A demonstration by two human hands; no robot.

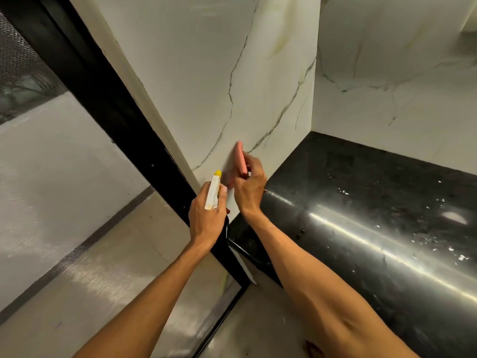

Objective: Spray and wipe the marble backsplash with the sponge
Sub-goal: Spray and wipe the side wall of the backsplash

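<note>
The right hand point(249, 184) presses a pink sponge point(241, 158) flat on the marble backsplash point(206, 86), probably mid-wipe; the left hand point(206, 215) grips the spray bottle point(213, 189) (nozzle aimed wallward), ready for respraying.

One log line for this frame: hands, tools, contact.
left hand grips spray bottle | right hand holds pink sponge against marble backsplash | spot: low, near black countertop
</note>
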